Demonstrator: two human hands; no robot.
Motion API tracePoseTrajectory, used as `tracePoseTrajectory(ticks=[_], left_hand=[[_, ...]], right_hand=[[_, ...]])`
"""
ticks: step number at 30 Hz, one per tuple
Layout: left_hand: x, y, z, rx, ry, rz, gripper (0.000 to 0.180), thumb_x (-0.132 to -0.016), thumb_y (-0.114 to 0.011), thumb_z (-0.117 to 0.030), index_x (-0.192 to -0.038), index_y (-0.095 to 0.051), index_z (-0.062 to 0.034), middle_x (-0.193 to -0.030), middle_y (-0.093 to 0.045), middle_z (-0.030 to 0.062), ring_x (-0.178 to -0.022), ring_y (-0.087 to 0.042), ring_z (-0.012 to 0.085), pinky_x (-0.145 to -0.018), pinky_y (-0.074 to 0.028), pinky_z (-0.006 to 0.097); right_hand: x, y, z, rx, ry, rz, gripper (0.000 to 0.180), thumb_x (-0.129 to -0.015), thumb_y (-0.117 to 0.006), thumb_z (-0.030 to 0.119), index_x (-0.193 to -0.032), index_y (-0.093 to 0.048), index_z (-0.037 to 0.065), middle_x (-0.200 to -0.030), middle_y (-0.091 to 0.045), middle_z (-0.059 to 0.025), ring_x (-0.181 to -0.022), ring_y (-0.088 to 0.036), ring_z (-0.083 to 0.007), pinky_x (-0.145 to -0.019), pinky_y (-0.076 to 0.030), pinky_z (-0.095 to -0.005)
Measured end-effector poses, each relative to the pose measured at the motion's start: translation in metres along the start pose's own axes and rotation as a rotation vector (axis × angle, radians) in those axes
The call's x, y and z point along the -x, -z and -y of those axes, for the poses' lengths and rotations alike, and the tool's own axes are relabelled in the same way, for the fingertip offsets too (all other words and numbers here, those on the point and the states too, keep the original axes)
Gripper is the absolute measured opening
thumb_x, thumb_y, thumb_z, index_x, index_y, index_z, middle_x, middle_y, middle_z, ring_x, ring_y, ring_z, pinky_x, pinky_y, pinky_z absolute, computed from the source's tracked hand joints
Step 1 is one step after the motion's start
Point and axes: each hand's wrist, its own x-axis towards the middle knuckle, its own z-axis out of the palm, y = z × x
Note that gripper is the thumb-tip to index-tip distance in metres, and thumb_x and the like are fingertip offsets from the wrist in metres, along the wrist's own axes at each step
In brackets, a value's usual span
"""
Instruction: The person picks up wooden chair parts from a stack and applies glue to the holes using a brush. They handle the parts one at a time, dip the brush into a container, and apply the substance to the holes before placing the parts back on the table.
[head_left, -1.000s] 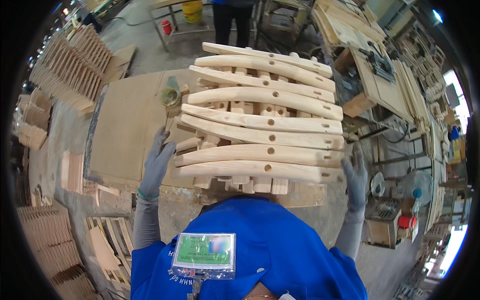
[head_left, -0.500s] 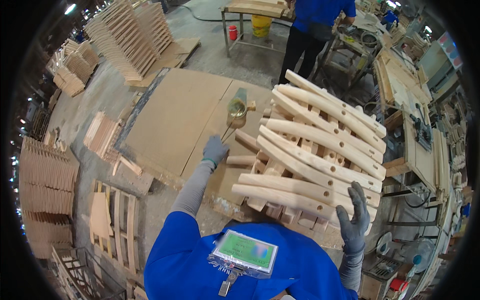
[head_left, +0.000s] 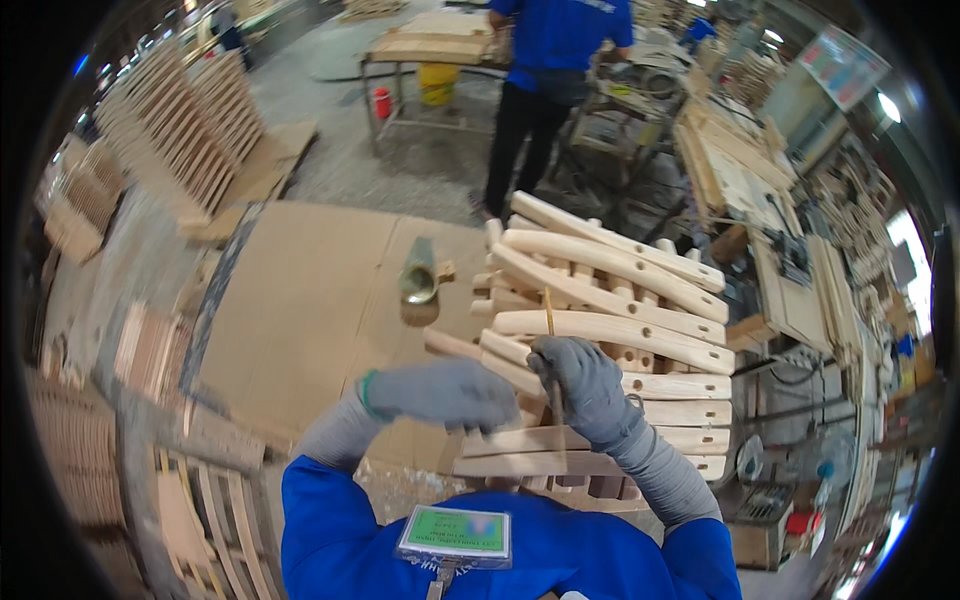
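Note:
My gloved right hand (head_left: 590,390) is closed around a thin stick-like tool (head_left: 549,308), held roughly upright with an amber upper end; its exact kind is unclear. Below that hand lie pale curved wooden slats (head_left: 620,325) with drilled holes, stacked across other wooden pieces. My left hand (head_left: 445,392), gloved in grey, is over the near left end of the stack, smeared by motion, so its grip cannot be read. Beyond it, a greenish cut-open container (head_left: 419,283) stands on the cardboard-covered table (head_left: 300,310), with a small wooden block (head_left: 446,271) beside it.
Tall stacks of wooden parts (head_left: 175,130) stand at the far left, and a pallet (head_left: 225,520) lies at the near left. A person in blue (head_left: 560,50) works at a bench beyond the table. Along the right runs a cluttered workbench (head_left: 790,300).
My left hand has come back from beside the container toward my right hand. My right hand has moved left from the slats' right ends and now holds the thin stick. The view has shifted.

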Motion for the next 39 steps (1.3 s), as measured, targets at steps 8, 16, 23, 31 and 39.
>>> tracePoseTrajectory(ticks=[8, 16, 23, 31, 39], left_hand=[[-0.035, 0.228, 0.223, -1.011, 0.455, -1.287, 0.058, -0.085, -0.057, -0.047, -0.114, -0.057, 0.003, -0.1, -0.064, 0.0139, -0.09, -0.061, 0.0243, -0.073, -0.049, 0.033], [-0.077, 0.228, 0.238, -0.193, 0.394, -0.796, 0.036, -0.081, -0.064, -0.03, -0.097, -0.059, 0.001, -0.084, -0.062, 0.0103, -0.07, -0.057, 0.0163, -0.057, -0.043, 0.031], [-0.053, 0.191, 0.237, 0.446, 0.215, -0.757, 0.014, -0.079, -0.064, -0.012, -0.089, -0.065, -0.0035, -0.079, -0.064, 0.0062, -0.061, -0.06, 0.0154, -0.052, -0.05, 0.028], [0.055, 0.124, 0.198, 0.588, -0.249, -1.044, 0.03, -0.094, -0.05, -0.018, -0.118, -0.059, -0.0024, -0.111, -0.064, 0.0097, -0.1, -0.062, 0.0199, -0.085, -0.052, 0.034], [0.04, -0.033, 0.005, 1.004, -0.699, -0.406, 0.068, -0.09, -0.046, -0.056, -0.139, -0.037, -0.0096, -0.142, -0.032, 0.0255, -0.127, -0.038, 0.0449, -0.099, -0.042, 0.056]], right_hand=[[-0.006, 0.151, 0.035, 0.572, -0.101, -0.12, 0.022, -0.08, -0.071, 0.025, -0.088, -0.059, 0.009, -0.065, -0.06, -0.0056, -0.055, -0.059, -0.0244, -0.051, -0.044, -0.0347], [0.029, 0.183, 0.109, 0.412, -0.283, -0.17, 0.038, -0.073, -0.074, 0.04, -0.094, -0.062, 0.011, -0.066, -0.058, -0.0016, -0.058, -0.055, -0.025, -0.059, -0.045, -0.0371], [0.046, 0.191, 0.137, 0.618, -0.303, -0.195, 0.038, -0.067, -0.076, 0.033, -0.094, -0.063, 0.01, -0.069, -0.059, -0.0034, -0.062, -0.058, -0.0251, -0.061, -0.046, -0.0374], [0.073, 0.213, 0.05, 0.512, -0.187, -0.277, 0.024, -0.083, -0.066, 0.029, -0.094, -0.062, 0.008, -0.064, -0.056, -0.0035, -0.054, -0.057, -0.0193, -0.049, -0.043, -0.0281], [0.121, 0.189, -0.063, -0.819, -0.286, -0.508, 0.014, -0.088, -0.062, 0.004, -0.099, -0.062, -0.006, -0.101, -0.061, -0.0104, -0.085, -0.062, -0.015, -0.075, -0.053, -0.0259]])
